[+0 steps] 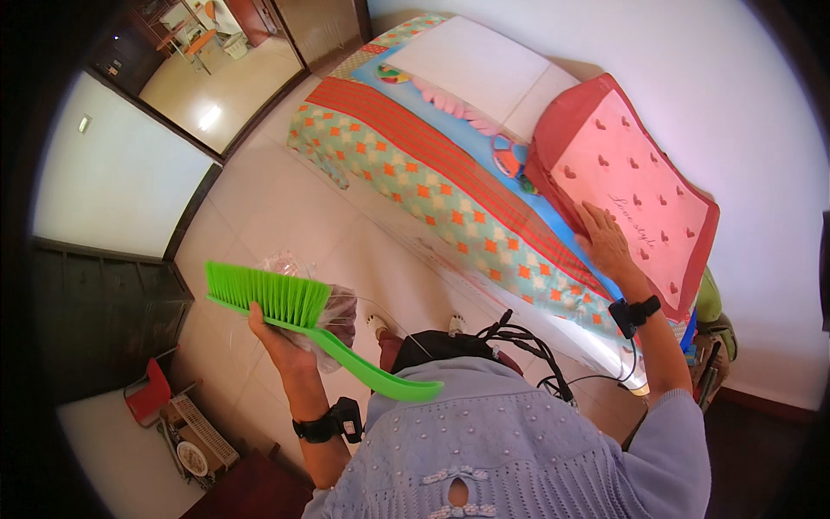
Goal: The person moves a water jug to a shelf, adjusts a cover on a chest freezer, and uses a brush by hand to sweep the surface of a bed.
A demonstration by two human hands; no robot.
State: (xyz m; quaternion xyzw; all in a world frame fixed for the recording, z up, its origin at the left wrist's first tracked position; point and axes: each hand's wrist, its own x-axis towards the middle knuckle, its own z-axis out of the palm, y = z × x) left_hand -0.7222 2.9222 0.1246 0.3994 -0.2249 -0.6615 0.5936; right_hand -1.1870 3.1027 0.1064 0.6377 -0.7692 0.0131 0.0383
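Note:
My left hand (283, 345) grips a bright green bed brush (266, 305) by its back, near where the bristles end. The bristles face away from me, and the curved handle reaches across to my waist. Behind the brush is a clear plastic bag (342, 314) with something brownish in it; whether my hand also holds the bag is hidden. My right hand (603, 240) lies flat on the lower left edge of a pillow (635, 175) with a pink face, small hearts, lettering and a red border. The pillow rests on a bed covered with a patterned sheet (415, 175).
A white board or panel (473, 65) lies on the bed beyond the pillow, against the wall. Black cables (532, 350) hang at my waist. A red chair (148, 392) and a crate (204, 431) stand at lower left. A doorway opens at upper left.

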